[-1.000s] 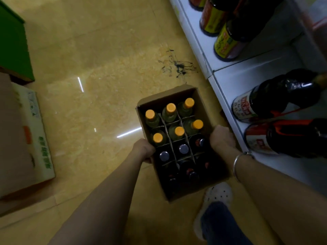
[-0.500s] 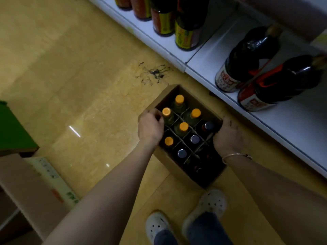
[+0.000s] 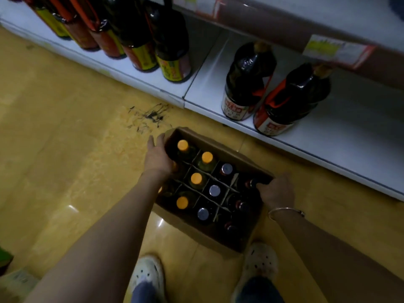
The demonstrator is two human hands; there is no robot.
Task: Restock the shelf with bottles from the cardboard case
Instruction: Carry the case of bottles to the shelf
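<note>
Nearest, at the bottom of the frame, two white perforated clogs: one bottom centre, the other to its right, on the yellow tiled floor. Both forearms reach up from the bottom edge. Just above the clogs, centre frame, sits the open cardboard case on the floor, split by cardboard dividers into cells. Left cells hold bottles with orange caps, middle cells bottles with silver caps, right cells dark bottles with reddish tops, dim and hard to read. Left hand lies over the case's left wall near the far corner, fingers straight and slightly apart, pointing away; whether the palm presses the rim, cannot tell. Right hand is at the case's right wall, fingers curled over the rim, clamped on the cardboard; a thin metal bracelet is on that wrist. Beyond the case, a black scuff mark on the floor, centre-left. Farther, the white bottom shelf runs from upper left to right edge. Two big dark bottles with white-red labels stand on it right of centre, touching each other. Upper left, a row of dark bottles with yellow-red labels. Top right, the shelf edge above carries price tags, blurred.
</note>
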